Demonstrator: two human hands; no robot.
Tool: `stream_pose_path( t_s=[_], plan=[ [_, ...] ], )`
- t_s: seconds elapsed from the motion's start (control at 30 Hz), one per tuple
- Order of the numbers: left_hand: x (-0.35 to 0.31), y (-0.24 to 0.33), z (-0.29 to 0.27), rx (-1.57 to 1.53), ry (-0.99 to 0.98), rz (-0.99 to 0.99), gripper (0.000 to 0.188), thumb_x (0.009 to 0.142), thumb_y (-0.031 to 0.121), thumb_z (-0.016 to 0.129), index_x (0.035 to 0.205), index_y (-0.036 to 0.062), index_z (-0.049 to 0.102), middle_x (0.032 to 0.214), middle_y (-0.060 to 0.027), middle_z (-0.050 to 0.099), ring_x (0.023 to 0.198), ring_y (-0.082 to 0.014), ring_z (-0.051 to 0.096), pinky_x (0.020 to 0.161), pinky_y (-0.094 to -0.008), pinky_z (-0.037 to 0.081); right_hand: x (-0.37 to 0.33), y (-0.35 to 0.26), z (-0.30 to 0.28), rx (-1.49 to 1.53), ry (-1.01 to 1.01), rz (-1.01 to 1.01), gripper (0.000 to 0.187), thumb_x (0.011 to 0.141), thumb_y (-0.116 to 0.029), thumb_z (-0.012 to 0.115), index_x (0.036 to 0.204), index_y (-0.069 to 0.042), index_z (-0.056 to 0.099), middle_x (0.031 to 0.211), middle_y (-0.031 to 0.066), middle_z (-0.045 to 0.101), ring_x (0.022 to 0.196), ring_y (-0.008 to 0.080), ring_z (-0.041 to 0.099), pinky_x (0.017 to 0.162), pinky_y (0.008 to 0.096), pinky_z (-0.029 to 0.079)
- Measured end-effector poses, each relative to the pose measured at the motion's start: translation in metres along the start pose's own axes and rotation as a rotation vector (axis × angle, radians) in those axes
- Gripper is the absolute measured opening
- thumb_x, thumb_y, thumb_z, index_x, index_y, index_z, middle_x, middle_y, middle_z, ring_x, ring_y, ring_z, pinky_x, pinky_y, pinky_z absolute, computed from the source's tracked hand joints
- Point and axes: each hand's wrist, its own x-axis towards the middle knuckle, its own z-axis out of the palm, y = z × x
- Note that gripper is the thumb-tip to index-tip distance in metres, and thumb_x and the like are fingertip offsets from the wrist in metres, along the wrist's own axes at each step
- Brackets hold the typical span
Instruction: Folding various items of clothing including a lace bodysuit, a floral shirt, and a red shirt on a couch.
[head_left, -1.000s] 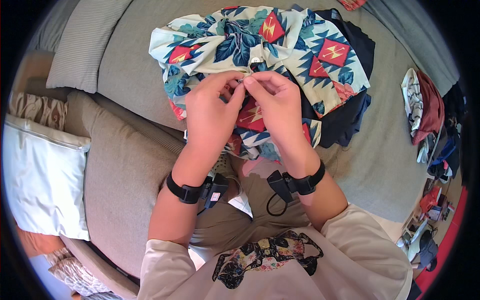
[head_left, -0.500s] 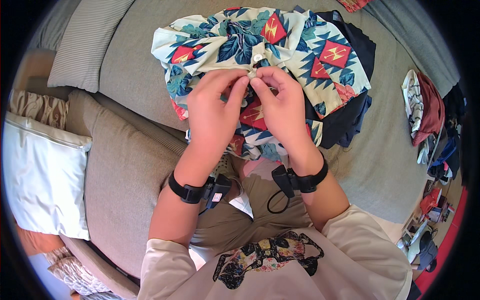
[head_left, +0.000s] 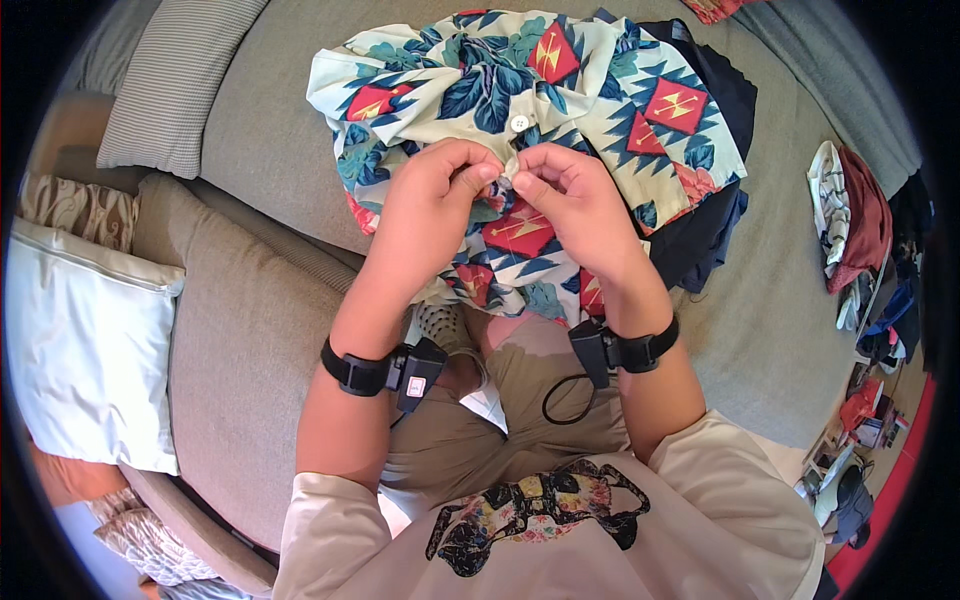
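**Bright shirt, 2 pinching hands: a small hold could slip**

On the left, the left hand has its thumb and finger closed on the pale edge of the patterned shirt. The pinch takes only a bit of cloth, so the edge could slide out if the hold is too loose. In the middle, a small shiny bit sits by the fingertips. I can't tell what it is. If it is a button, a hard tug could hurt its thread. On the right, the right hand pinches the pale edge too, thumb and finger closed. If the 2 hands pull apart, the cloth could stretch. The dark cloth under the shirt's right side could get dragged along, because the shirt lies on it.

The shirt is on the grey sofa, in front of the person. Its left side is cream and wrinkly, with a red patch. Its middle has big blue leaves and 1 round white button just past the fingertips. Its right side lies flatter, with 2 red shapes, blue zigzags and a pinkish flower.
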Motion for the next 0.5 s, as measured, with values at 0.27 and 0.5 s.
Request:
stream_pose_path(
  t_s=[0.27, 0.5],
  plan=[
    [0.006, -0.008, -0.005, -0.160, -0.141, -0.082, 0.014, 0.104, 0.010, 0.059, 0.102, -0.0031, 0.064, 0.086, -0.0007, 0.064, 0.081, -0.0081, 0.061, 0.074, -0.0246, 0.051, 0.004, 0.005, -0.008, 0.162, -0.062, 0.078, 0.016, 0.104, -0.016, 0.060, 0.103, -0.001, 0.065, 0.092, 0.0001, 0.068, 0.079, 0.0059, 0.061, 0.073, 0.0242, 0.052],
    [0.007, -0.014, 0.003, 0.063, -0.040, 0.043, 0.008, 0.100, 0.005, 0.058, 0.097, -0.0015, 0.062, 0.088, -0.0105, 0.062, 0.077, -0.0221, 0.064, 0.071, -0.0334, 0.052, 0.004, 0.010, -0.007, 0.114, -0.072, 0.063, 0.017, 0.105, -0.015, 0.058, 0.104, 0.000, 0.064, 0.092, -0.0003, 0.067, 0.077, 0.0065, 0.059, 0.074, 0.0238, 0.051]
  ],
)
